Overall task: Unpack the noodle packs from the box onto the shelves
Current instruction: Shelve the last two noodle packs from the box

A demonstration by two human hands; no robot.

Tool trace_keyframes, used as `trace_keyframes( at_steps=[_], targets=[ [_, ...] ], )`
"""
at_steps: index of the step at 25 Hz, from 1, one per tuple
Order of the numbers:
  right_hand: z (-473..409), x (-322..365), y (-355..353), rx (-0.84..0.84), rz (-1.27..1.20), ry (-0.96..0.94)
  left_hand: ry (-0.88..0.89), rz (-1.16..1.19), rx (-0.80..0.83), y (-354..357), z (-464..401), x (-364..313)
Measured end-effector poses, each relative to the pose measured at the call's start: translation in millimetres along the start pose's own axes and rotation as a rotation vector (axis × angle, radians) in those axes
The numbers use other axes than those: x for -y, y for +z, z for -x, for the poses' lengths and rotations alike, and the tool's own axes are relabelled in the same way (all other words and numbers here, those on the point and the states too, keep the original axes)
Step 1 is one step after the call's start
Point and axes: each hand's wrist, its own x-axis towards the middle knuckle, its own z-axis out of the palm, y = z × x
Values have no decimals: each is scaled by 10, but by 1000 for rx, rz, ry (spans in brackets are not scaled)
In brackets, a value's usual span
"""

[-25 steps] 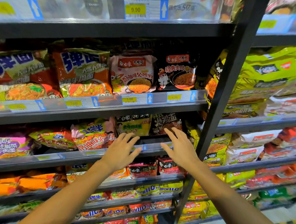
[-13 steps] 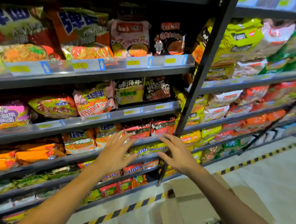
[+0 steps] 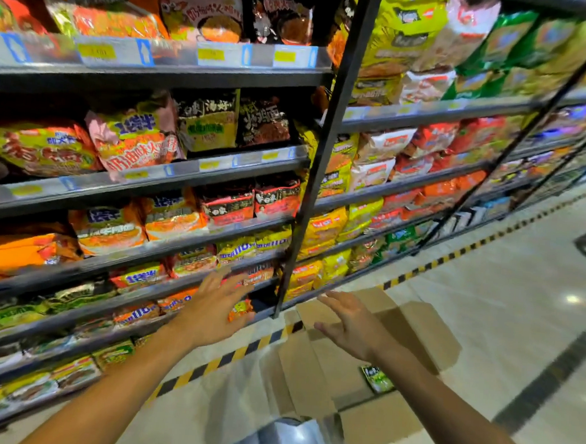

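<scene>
Shelves (image 3: pixel 198 171) stand packed with noodle packs; both hands — left hand (image 3: pixel 215 311) and right hand (image 3: pixel 350 323) — hover spread and empty above the open box (image 3: pixel 415 332), where a green pack (image 3: pixel 376 378) remains — unpacking unfinished, I'd judge.

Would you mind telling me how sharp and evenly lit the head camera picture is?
Head view: motion blur smears the price tags and far right shelves; wide-angle bend curves the uprights; ceiling-light glare spots the floor; both hands fairly sharp.
</scene>
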Motion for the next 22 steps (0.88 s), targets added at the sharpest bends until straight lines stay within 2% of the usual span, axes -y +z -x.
trace_keyframes(
  at_steps=[4, 7, 11, 15, 19, 22],
  targets=[
    [610, -554, 39, 64, -52, 131, 5, -4, 101, 299, -125, -514],
    [1214, -1209, 33, 108, -73, 268, 66, 1, 148, 565, -360, -1184],
    [2096, -2180, -60, 76, -104, 387, 176, 13, 141, 946, -677, -2326],
    [2725, -2938, -121, 42, -131, 464, 224, 36, 175, 1372, -964, -3155],
    [2872, -3555, -85, 87, -216, 494, 216, 96, 224, 1596, -1168, -3669],
    [2652, -3805, -60, 106, -272, 502, 201, 106, 211, 1657, -1402, -3757]
  ],
)
